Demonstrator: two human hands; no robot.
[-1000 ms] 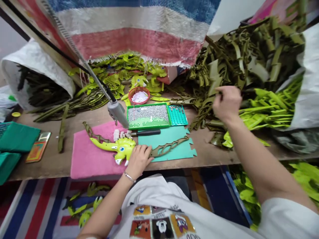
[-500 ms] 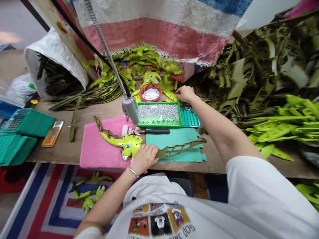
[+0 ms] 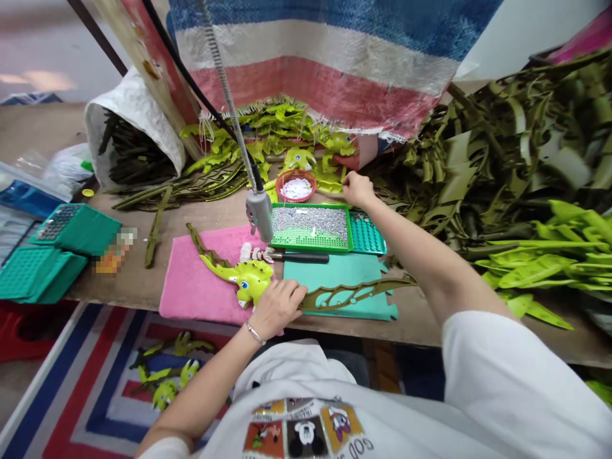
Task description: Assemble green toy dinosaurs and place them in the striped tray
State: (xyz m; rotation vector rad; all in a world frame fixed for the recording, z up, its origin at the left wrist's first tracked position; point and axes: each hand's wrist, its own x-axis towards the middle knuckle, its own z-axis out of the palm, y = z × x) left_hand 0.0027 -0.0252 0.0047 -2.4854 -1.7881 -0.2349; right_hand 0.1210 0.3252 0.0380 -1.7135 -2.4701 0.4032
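"What hung at the back?"
"A woven sack, striped blue, white and red."
"And on the left?"
"A white sack of dark strips, near teal plastic trays."
"To the right?"
"A heap of olive cut-outs. A striped floor mat lay below."

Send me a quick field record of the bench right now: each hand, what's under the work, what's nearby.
left hand: resting on lime-green foam dinosaur, beside olive lattice-cut foam strip
right hand: beyond the trays, near small round red basket; any hold cannot be seen
under work: pink fabric pad, teal foam sheet
nearby: green tray of silver studs, teal pegged tray, hanging grey tool
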